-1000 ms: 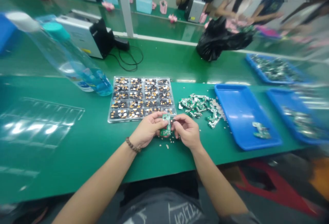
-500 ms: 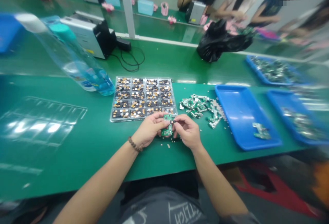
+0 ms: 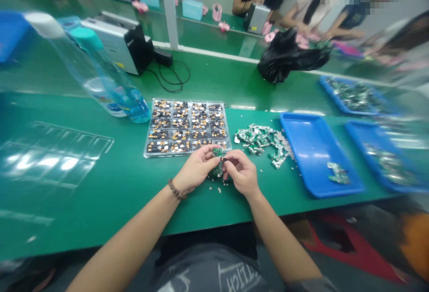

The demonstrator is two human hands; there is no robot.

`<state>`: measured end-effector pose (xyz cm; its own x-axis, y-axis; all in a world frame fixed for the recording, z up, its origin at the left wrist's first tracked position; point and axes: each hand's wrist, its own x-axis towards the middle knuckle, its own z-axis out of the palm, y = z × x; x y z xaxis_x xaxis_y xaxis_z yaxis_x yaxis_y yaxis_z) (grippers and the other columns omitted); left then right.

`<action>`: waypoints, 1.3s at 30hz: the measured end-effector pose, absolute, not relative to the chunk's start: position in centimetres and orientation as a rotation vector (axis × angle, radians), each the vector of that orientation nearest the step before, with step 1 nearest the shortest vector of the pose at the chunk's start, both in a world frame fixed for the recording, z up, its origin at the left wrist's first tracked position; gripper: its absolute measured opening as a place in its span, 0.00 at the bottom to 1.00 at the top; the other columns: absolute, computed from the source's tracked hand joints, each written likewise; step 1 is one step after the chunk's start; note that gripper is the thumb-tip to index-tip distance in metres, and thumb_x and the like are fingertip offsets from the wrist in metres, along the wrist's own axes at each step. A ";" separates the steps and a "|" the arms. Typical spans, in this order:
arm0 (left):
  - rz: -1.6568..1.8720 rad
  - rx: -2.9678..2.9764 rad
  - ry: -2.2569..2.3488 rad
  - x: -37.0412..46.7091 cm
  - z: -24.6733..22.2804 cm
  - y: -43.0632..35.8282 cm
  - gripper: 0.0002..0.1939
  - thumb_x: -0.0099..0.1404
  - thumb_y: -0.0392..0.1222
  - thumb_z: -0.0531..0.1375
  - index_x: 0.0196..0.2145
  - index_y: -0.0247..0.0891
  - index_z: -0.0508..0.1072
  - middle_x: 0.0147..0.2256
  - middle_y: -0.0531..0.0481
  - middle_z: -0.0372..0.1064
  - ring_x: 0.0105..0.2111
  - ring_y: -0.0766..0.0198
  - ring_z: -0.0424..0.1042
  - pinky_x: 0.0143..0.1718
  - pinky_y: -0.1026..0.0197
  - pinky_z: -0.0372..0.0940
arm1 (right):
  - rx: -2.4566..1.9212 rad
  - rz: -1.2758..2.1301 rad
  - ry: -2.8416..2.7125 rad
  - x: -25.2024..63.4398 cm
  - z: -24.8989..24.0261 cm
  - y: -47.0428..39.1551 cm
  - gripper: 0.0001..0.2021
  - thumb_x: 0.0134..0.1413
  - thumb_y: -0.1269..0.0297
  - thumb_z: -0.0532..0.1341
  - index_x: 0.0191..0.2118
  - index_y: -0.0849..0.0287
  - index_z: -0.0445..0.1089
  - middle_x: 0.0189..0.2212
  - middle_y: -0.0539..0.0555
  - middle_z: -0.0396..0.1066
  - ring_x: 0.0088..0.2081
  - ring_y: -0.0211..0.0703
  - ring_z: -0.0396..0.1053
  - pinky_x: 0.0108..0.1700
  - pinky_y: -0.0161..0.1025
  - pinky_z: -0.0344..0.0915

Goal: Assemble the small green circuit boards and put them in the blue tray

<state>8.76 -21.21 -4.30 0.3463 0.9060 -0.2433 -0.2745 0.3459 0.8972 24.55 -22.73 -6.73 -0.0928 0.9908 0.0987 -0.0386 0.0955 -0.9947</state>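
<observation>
A small green circuit board (image 3: 217,153) is pinched by my left hand (image 3: 197,167), thumb across its face. At the board's right edge, my right hand (image 3: 241,171) has thumb and forefinger closed on a small dark part (image 3: 225,159), too small to make out fully. Just beyond my hands lies a clear compartment tray (image 3: 229,142) with small black, orange and white parts in its cells. Right of my hands a loose pile of green circuit boards (image 3: 259,137) rests on the green table. Tiny pale scraps (image 3: 219,190) lie below my fingers.
On the right stand a blue tray (image 3: 306,149) with a few boards and a second blue tray (image 3: 365,133) with more. Two bottles (image 3: 110,90), a grey-black device (image 3: 124,44) and a black bag (image 3: 284,57) stand farther back. A clear lid (image 3: 73,137) lies left. Several people work opposite.
The circuit board has turned in my fingers, so less of its face shows. My right hand has shifted slightly left, still at the board's edge.
</observation>
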 end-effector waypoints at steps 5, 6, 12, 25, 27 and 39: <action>0.920 0.904 0.863 9.1 -4.2 -21.4 0.20 0.62 0.38 0.60 0.51 0.34 0.63 0.33 0.50 0.70 0.32 0.67 0.71 0.36 0.65 0.65 | -1.041 1.244 -1.285 24.4 -6.9 -22.8 0.08 0.54 0.59 0.63 0.37 0.55 0.69 0.39 0.54 0.64 0.26 0.37 0.68 0.20 0.36 0.70; 0.918 0.917 0.871 9.2 -4.3 -21.5 0.20 0.62 0.38 0.59 0.51 0.34 0.63 0.32 0.51 0.69 0.31 0.67 0.71 0.35 0.65 0.65 | -1.035 1.242 -1.289 24.3 -7.0 -22.8 0.07 0.54 0.59 0.63 0.37 0.55 0.69 0.39 0.54 0.63 0.26 0.37 0.67 0.20 0.36 0.70; 0.936 0.990 0.955 9.5 -4.9 -21.6 0.15 0.61 0.36 0.60 0.46 0.35 0.64 0.32 0.51 0.69 0.30 0.69 0.69 0.34 0.67 0.65 | -1.043 1.231 -1.336 24.6 -7.3 -22.9 0.09 0.53 0.58 0.63 0.37 0.56 0.68 0.41 0.55 0.65 0.28 0.37 0.67 0.21 0.35 0.70; 1.037 1.032 1.033 9.1 -4.5 -21.6 0.24 0.60 0.44 0.64 0.52 0.38 0.66 0.45 0.43 0.72 0.41 0.62 0.71 0.34 0.66 0.67 | -1.622 0.664 -1.434 33.3 -4.3 -22.1 0.15 0.54 0.51 0.61 0.36 0.59 0.74 0.29 0.52 0.73 0.30 0.42 0.70 0.34 0.39 0.67; 1.094 1.090 1.086 9.0 -4.1 -21.7 0.20 0.61 0.45 0.63 0.49 0.37 0.68 0.45 0.42 0.72 0.43 0.60 0.71 0.33 0.66 0.67 | -1.895 0.295 -1.425 40.2 -3.5 -22.0 0.17 0.52 0.50 0.61 0.37 0.60 0.75 0.33 0.56 0.75 0.35 0.47 0.71 0.41 0.43 0.66; 1.152 1.245 1.232 9.2 -4.0 -21.9 0.14 0.63 0.44 0.61 0.45 0.38 0.71 0.37 0.46 0.73 0.36 0.63 0.72 0.34 0.66 0.66 | -2.575 -0.147 -1.195 59.1 -7.5 -26.9 0.14 0.44 0.52 0.59 0.27 0.57 0.76 0.26 0.63 0.73 0.30 0.59 0.69 0.34 0.52 0.61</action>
